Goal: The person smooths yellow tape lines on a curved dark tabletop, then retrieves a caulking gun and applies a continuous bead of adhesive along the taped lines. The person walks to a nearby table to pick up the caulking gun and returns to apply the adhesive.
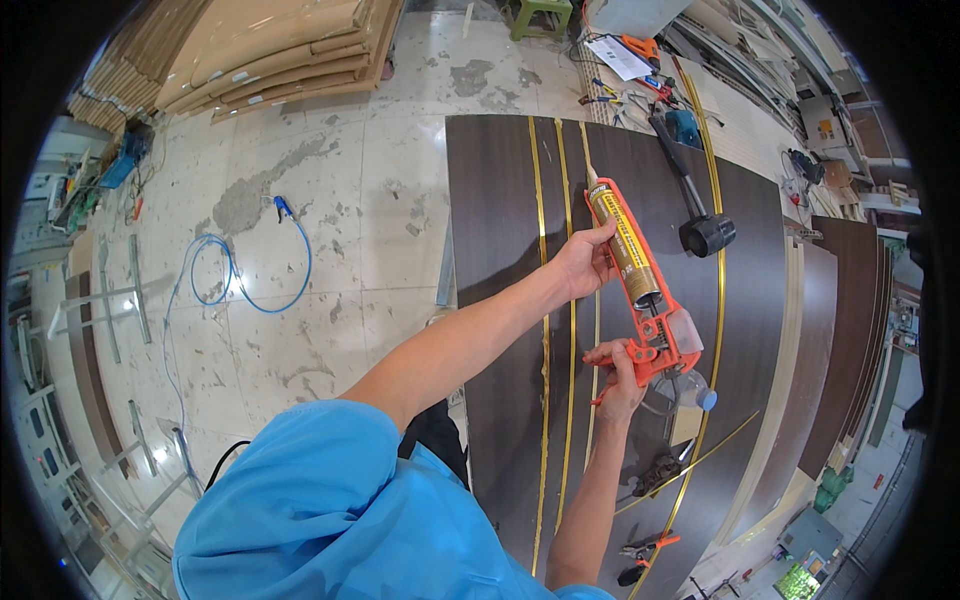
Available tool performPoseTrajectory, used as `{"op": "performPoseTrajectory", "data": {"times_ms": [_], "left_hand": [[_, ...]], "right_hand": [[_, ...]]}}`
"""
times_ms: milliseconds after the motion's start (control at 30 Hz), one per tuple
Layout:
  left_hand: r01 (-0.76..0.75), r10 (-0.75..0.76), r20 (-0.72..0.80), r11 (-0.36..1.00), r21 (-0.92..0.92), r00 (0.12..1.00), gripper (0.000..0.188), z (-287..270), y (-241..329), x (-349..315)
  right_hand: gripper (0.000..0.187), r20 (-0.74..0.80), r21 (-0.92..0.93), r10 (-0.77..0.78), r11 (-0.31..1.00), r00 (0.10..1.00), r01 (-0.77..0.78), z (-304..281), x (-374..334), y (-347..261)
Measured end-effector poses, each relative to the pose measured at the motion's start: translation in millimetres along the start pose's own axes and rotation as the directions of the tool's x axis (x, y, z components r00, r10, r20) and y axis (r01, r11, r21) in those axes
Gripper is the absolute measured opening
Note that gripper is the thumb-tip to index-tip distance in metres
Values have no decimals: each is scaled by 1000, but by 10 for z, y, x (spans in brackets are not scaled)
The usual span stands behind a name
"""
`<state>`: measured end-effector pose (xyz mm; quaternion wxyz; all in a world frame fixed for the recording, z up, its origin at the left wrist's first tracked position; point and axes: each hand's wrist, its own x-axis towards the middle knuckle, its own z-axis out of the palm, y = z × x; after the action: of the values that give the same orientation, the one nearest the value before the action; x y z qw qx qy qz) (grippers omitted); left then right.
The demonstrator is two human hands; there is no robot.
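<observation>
My left hand [588, 262] is closed around the front part of a brown and yellow adhesive cartridge [625, 250], which lies in an orange caulking gun [682, 335]. At the gun's rear, my right hand [622, 380] grips the handle and trigger. The nozzle points away from me, its tip over a thin line on the dark brown panel [500, 180]. Whether the tip touches the panel I cannot tell. Two gold strips [545, 360] run lengthwise along the panel, left of the gun.
A black rubber mallet [708, 235] and a long gold trim strip [720, 290] lie right of the gun. Nearer are a clear bottle [688, 390] and orange-handled pliers [650, 546]. Stacked cardboard [270, 50] stands far left; a blue air hose [300, 285] coils on the floor.
</observation>
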<state>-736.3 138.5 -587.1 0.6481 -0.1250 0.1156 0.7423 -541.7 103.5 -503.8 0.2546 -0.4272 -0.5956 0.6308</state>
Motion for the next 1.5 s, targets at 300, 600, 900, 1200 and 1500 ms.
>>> {"op": "performPoseTrajectory", "data": {"times_ms": [300, 600, 900, 1200, 1500], "left_hand": [[2, -3, -57, 1000, -22, 998, 38, 17, -43, -50], [1, -1, -20, 999, -39, 1000, 37, -46, -131, -79], [17, -18, -38, 999, -36, 999, 36, -52, -207, -156], [17, -20, -60, 999, -40, 998, 36, -56, -300, -217], [8, -9, -55, 999, -34, 998, 38, -95, -399, -274]], "right_hand": [[16, -13, 2, 8, 1000, 1000, -8, -12, -61, 18], [16, -15, 17, 12, 1000, 1000, -12, -60, -139, 38], [17, -7, 3, 8, 1000, 1000, -8, -139, -221, 96], [17, -23, 5, 20, 1000, 1000, -20, -195, -317, 128], [17, -10, 8, 14, 1000, 1000, -14, -260, -406, 159]]}}
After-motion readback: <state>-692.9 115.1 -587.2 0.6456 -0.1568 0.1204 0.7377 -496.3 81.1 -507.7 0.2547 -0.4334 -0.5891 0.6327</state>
